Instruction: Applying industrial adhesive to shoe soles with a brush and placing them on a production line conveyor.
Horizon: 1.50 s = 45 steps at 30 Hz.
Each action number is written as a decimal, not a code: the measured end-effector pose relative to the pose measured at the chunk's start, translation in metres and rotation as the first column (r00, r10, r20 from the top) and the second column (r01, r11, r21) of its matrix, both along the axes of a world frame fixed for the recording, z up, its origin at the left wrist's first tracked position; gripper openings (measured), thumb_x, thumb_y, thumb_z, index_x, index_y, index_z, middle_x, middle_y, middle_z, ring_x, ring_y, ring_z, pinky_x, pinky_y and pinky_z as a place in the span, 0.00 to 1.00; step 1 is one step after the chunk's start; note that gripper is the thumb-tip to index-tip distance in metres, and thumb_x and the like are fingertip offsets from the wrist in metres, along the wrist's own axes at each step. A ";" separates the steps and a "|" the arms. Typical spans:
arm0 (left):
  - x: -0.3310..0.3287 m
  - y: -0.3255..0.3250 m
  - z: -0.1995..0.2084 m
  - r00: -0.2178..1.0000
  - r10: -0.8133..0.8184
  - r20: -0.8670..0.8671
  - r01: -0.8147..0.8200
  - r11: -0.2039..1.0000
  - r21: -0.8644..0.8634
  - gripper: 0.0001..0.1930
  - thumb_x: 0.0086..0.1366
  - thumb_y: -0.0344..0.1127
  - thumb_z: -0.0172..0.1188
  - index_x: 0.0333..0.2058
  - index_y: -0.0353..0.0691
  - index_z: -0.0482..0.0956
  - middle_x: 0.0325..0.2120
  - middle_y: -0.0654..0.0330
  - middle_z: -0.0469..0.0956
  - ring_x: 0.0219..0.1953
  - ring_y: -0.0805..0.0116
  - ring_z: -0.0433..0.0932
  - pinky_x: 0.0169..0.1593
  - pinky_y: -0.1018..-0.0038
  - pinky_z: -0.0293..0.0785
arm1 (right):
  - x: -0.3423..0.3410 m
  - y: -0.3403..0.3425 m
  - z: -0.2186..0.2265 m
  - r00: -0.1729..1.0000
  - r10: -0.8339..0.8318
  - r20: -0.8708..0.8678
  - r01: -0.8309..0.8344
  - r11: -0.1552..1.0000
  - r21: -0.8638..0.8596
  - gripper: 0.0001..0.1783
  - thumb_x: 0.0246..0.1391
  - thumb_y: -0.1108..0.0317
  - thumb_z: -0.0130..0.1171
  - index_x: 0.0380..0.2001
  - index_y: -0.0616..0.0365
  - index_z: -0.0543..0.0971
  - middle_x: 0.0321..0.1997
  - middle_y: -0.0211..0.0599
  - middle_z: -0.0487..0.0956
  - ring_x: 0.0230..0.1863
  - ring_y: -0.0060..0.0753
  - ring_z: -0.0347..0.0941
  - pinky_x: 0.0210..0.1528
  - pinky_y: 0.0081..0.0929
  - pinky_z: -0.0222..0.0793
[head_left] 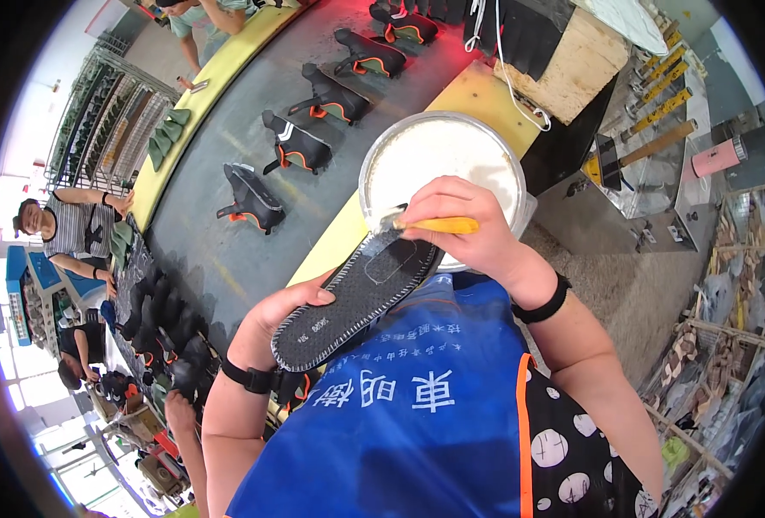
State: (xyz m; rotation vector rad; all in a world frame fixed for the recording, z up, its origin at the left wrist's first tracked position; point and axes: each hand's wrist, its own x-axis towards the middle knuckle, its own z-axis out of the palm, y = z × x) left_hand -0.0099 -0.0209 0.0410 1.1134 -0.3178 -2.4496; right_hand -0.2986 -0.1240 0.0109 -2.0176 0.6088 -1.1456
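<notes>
While black uppers (pixel 303 150) line grey work surface (pixel 194 246) near wire rack (pixel 123 129), hands (pixel 286 307) (pixel 464 207) pinch dark sole (pixel 355 298) (left), yellow-handled brush (pixel 451 225) (right).

Windows (pixel 30 367) glare white at your left, red light tints the far worktop (pixel 441 66), a soft shadow crosses your pot (pixel 364 183), your sole (pixel 352 302) looks sharp, and edges bend into black.

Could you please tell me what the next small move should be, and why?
Probably a gentle stroke of the brush along the sole toward the left hand: the right hand has the bristles at the sole's far end, the left hand steadies the near end, and the surface near its thumb looks matte.
</notes>
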 end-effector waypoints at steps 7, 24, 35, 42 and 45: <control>0.005 0.008 0.000 0.996 0.031 0.078 -0.013 0.975 -0.224 0.44 0.57 0.37 0.60 0.70 0.30 0.52 0.63 0.47 0.69 0.61 0.62 0.73 0.64 0.70 0.69 | 0.002 -0.003 -0.002 0.947 -0.318 -0.044 0.321 0.932 0.167 0.06 0.53 0.72 0.68 0.30 0.60 0.79 0.29 0.36 0.77 0.29 0.34 0.78 0.32 0.26 0.71; 0.008 0.005 -0.009 0.934 0.145 0.326 0.059 0.839 -0.541 0.49 0.47 0.31 0.63 0.70 0.31 0.53 0.62 0.47 0.69 0.62 0.58 0.72 0.66 0.66 0.65 | 0.027 0.006 0.006 0.857 -0.513 -0.050 0.515 0.852 0.088 0.11 0.58 0.69 0.64 0.27 0.58 0.72 0.18 0.36 0.74 0.18 0.32 0.73 0.23 0.28 0.65; -0.001 0.005 -0.032 0.852 0.382 0.357 -0.046 0.736 -0.676 0.46 0.52 0.29 0.64 0.70 0.37 0.55 0.59 0.55 0.68 0.59 0.66 0.71 0.62 0.73 0.65 | 0.027 0.033 0.014 0.875 -0.483 -0.037 0.480 0.851 0.214 0.10 0.59 0.70 0.63 0.27 0.60 0.73 0.18 0.35 0.73 0.18 0.27 0.70 0.23 0.27 0.64; -0.002 0.001 -0.034 0.922 0.280 0.268 -0.027 0.736 -0.677 0.48 0.50 0.29 0.65 0.71 0.36 0.55 0.60 0.55 0.68 0.58 0.67 0.71 0.61 0.73 0.67 | 0.020 0.026 0.023 0.893 -0.446 0.055 0.437 0.891 0.124 0.09 0.60 0.71 0.63 0.30 0.61 0.73 0.23 0.35 0.75 0.21 0.25 0.71 0.24 0.25 0.64; -0.004 0.002 -0.037 0.915 0.298 0.273 -0.030 0.722 -0.691 0.48 0.50 0.29 0.65 0.71 0.36 0.54 0.60 0.55 0.68 0.59 0.66 0.71 0.62 0.72 0.66 | 0.017 0.037 0.025 0.869 -0.485 -0.099 0.495 0.845 0.205 0.09 0.59 0.71 0.63 0.29 0.60 0.73 0.23 0.35 0.75 0.21 0.26 0.71 0.24 0.26 0.64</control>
